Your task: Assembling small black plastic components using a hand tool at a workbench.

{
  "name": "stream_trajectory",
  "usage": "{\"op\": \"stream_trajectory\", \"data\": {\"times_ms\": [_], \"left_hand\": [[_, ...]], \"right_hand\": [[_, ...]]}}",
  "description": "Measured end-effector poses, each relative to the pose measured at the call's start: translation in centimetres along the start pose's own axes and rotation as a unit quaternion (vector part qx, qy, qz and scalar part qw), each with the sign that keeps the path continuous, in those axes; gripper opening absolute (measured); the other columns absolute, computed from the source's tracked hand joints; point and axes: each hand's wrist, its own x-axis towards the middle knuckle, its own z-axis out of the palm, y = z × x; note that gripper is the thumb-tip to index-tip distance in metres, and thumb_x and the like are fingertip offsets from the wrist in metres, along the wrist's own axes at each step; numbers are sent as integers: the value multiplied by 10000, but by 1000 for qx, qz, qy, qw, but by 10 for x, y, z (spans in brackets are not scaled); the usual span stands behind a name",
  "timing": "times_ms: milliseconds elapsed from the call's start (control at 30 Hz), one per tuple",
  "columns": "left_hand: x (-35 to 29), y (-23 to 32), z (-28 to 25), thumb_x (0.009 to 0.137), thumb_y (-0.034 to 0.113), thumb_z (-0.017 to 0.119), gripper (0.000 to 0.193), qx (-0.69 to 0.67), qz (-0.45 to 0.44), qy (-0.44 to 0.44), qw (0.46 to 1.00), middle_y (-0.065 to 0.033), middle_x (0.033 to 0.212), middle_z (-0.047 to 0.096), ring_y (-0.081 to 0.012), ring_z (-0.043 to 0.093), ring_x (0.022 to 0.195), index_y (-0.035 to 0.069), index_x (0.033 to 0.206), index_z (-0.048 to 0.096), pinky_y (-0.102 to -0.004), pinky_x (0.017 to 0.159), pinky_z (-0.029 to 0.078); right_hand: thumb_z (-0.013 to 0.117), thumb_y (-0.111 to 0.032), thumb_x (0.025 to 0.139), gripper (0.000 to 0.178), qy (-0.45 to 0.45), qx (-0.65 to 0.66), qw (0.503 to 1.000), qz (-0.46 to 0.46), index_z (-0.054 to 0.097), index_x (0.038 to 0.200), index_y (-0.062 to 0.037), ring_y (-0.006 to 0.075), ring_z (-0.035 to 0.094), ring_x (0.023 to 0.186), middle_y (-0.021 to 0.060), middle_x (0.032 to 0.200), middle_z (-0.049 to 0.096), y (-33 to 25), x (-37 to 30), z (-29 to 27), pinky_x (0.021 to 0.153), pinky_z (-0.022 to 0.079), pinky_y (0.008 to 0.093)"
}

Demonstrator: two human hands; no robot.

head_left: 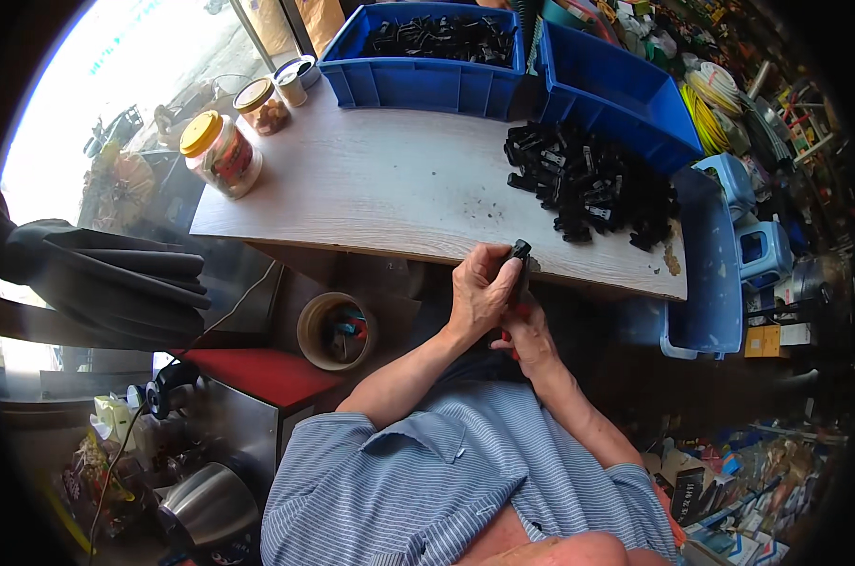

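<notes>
Just off the table's front edge, my left hand (477, 294) is closed around a small black plastic part (521, 249), whose end sticks up past the thumb and forefinger. Close below and to the right, my right hand (533, 338) grips a red-handled hand tool (505, 341). Its working end is hidden behind the fingers and the part, so its exact kind does not show. A heap of similar black plastic parts (588, 184) lies at the right of the pale table (352, 179), beyond my hands.
Two blue crates (427, 87) stand along the table's back; the left one holds many black parts. A yellow-lidded jar (222, 156) is at the left end. Below are a round bin (305, 325) and a red-topped cabinet (258, 377). A blue tub (711, 311) and stools (762, 250) flank the right.
</notes>
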Motion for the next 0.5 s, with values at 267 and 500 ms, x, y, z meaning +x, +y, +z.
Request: {"op": "stream_trajectory", "data": {"times_ms": [267,500], "left_hand": [[-1,1,2,921,95,683,194,27,-9,-11,1000,-55,813,682,-61,603,732,-41,1047,626,-238,663,513],[0,-5,5,916,106,690,190,51,13,3,999,-61,792,678,-64,594,712,-38,1026,634,-237,651,506]], "right_hand": [[602,-383,849,432,0,-7,1000,-12,531,1160,-91,102,598,810,2,847,603,-3,-1,-2,614,511,279],[597,-355,891,388,-3,24,1000,0,530,1120,-49,95,581,654,16,796,579,15,9,-1,523,526,270]]}}
